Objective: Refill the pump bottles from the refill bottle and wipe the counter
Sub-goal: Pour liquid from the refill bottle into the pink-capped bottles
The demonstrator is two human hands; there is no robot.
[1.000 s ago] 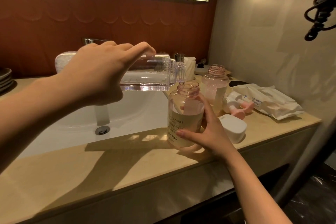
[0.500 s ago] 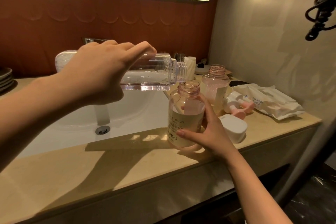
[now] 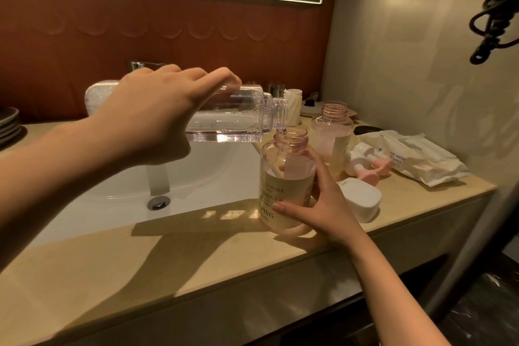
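My left hand (image 3: 151, 118) grips a clear refill bottle (image 3: 238, 118) laid almost flat, its neck over the open mouth of a pink pump bottle (image 3: 283, 177). A thin stream of clear liquid runs from the neck into that bottle. My right hand (image 3: 323, 205) holds the pink bottle upright on the beige counter (image 3: 196, 267), fingers curled round its lower side. A second open pink bottle (image 3: 332, 132) stands just behind. Two pink-and-white pump heads (image 3: 365, 163) lie on the counter to the right.
A white sink (image 3: 140, 196) with drain and tap lies left of the bottles. A white cap (image 3: 362, 199) sits by my right hand. A pack of wet wipes (image 3: 415, 160) lies at the right, near the wall. Plates (image 3: 8, 126) are stacked far left.
The refill bottle stays tilted over the pink bottle and liquid keeps flowing. Both hands hold nearly the same positions.
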